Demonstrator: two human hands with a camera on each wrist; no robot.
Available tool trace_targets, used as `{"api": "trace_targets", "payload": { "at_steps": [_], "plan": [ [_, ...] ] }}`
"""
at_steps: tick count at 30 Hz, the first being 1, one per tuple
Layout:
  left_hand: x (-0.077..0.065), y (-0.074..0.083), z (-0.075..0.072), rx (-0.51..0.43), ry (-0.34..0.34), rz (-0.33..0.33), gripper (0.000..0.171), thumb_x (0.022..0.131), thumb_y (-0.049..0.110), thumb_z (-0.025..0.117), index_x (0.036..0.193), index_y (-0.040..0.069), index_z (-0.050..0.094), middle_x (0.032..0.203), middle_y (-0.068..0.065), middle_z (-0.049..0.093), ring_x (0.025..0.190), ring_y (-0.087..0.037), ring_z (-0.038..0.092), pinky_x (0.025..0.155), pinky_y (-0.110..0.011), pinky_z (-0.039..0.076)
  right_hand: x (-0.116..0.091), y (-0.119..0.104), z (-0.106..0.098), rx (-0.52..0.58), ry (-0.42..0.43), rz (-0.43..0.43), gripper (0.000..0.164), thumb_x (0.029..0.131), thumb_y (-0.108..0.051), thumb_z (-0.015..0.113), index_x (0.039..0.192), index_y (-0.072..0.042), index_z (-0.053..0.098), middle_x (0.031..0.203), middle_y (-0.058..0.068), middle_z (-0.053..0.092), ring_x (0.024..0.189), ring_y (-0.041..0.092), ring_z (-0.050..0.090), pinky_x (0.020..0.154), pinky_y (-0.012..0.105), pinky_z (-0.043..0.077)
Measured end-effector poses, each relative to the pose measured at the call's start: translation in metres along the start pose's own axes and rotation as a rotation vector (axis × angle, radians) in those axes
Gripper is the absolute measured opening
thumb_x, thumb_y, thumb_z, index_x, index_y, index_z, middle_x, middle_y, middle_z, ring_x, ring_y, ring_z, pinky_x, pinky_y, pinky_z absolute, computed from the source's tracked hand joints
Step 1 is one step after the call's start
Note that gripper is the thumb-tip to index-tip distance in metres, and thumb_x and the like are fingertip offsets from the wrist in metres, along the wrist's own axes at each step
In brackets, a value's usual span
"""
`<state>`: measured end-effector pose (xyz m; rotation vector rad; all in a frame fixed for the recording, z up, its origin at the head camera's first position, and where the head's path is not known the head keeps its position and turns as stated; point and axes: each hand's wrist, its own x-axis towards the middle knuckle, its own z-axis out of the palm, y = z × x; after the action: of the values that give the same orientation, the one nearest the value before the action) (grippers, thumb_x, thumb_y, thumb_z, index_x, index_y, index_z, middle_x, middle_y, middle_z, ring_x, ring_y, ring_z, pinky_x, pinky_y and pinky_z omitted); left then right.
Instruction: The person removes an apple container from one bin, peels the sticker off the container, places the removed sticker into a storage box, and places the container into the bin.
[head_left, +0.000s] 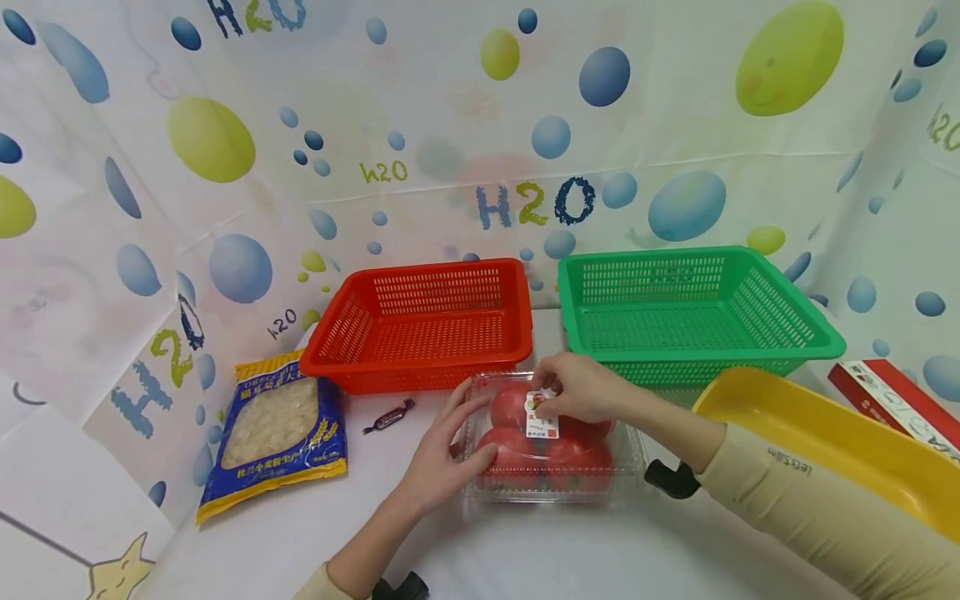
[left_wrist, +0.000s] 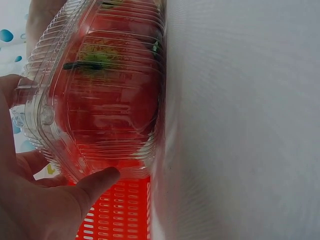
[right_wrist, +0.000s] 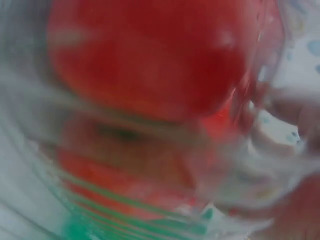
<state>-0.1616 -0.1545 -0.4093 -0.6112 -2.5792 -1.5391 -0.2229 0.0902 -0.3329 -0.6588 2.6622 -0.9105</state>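
A clear plastic clamshell box [head_left: 517,497] of red tomatoes [head_left: 573,454] sits on the white table. My left hand [head_left: 442,454] grips its left side, thumb toward the front and fingers farther back; the left wrist view shows that thumb [left_wrist: 100,182] against the ribbed wall. Over the lid, my right hand [head_left: 581,387] has its fingers curled and pinches at a white label [head_left: 542,427]. Whether it has the label alone or the lid under it cannot be told. The right wrist view is blurred, with tomatoes [right_wrist: 150,55] close behind the plastic.
A red basket [head_left: 416,379] and a green basket [head_left: 697,367] stand behind the box. To the left lie a blue-and-yellow pasta bag [head_left: 273,425] and a wrapped candy [head_left: 388,416]. A yellow tray [head_left: 810,412] and a red-and-white carton [head_left: 896,400] are at the right.
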Motion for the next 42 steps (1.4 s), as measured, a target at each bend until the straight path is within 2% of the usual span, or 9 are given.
{"api": "trace_targets", "payload": {
  "at_steps": [6,12,19,25,32,39,42],
  "plan": [
    [0.000,0.002,0.000,0.006,0.001,-0.002,0.065,0.085,0.026,0.075,0.147,0.023,0.054,0.166,-0.002,0.024,0.148,-0.037,0.027,0.097,-0.066,0.044,-0.001,-0.003,-0.001,0.020,0.004,-0.008,0.021,0.087,-0.010,0.079,0.104,-0.010,0.066,0.093,-0.001,0.065,0.089,0.020,0.058,0.080,0.037,0.056],
    [0.001,0.003,0.000,0.008,0.000,-0.007,0.065,0.085,0.026,0.076,0.146,0.024,0.054,0.166,0.000,0.024,0.147,-0.037,0.028,0.097,-0.066,0.044,-0.001,-0.005,-0.004,0.018,0.028,-0.031,0.014,0.091,-0.006,0.074,0.103,-0.011,0.067,0.087,-0.001,0.063,0.085,0.020,0.058,0.078,0.035,0.054],
    [0.002,0.003,0.000,-0.006,-0.010,-0.009,0.066,0.086,0.025,0.075,0.147,0.022,0.053,0.166,0.000,0.023,0.148,-0.037,0.027,0.098,-0.067,0.043,-0.005,-0.007,-0.012,0.093,0.018,-0.033,0.015,0.093,-0.007,0.072,0.107,-0.011,0.069,0.091,0.001,0.065,0.089,0.022,0.059,0.077,0.034,0.058],
    [0.002,0.003,0.000,-0.011,-0.012,-0.014,0.066,0.085,0.026,0.076,0.147,0.023,0.052,0.166,0.000,0.022,0.148,-0.037,0.026,0.098,-0.067,0.042,-0.013,-0.007,-0.024,0.140,0.013,-0.067,0.014,0.093,-0.010,0.071,0.107,-0.011,0.070,0.094,0.000,0.067,0.093,0.022,0.061,0.081,0.036,0.058],
    [0.001,0.001,0.000,-0.013,-0.014,-0.004,0.066,0.086,0.026,0.075,0.147,0.022,0.052,0.166,-0.001,0.022,0.148,-0.037,0.026,0.098,-0.067,0.042,-0.027,-0.004,-0.044,0.262,0.024,-0.088,0.017,0.096,-0.013,0.069,0.112,-0.007,0.069,0.098,0.003,0.069,0.092,0.024,0.064,0.087,0.045,0.057],
    [0.000,0.000,0.000,-0.019,-0.023,-0.008,0.067,0.086,0.025,0.076,0.148,0.022,0.052,0.167,-0.004,0.021,0.148,-0.038,0.025,0.100,-0.066,0.041,-0.046,0.009,-0.065,0.287,0.056,-0.063,0.022,0.099,-0.018,0.066,0.116,-0.005,0.067,0.101,0.006,0.069,0.093,0.025,0.062,0.083,0.037,0.057],
    [0.000,0.000,0.000,-0.021,-0.024,-0.010,0.066,0.085,0.025,0.076,0.147,0.022,0.052,0.167,-0.004,0.021,0.148,-0.038,0.025,0.100,-0.066,0.041,-0.054,0.015,-0.073,0.296,0.078,-0.044,0.023,0.099,-0.020,0.066,0.116,-0.005,0.068,0.101,0.007,0.068,0.093,0.027,0.061,0.083,0.038,0.057]
  ]
}}
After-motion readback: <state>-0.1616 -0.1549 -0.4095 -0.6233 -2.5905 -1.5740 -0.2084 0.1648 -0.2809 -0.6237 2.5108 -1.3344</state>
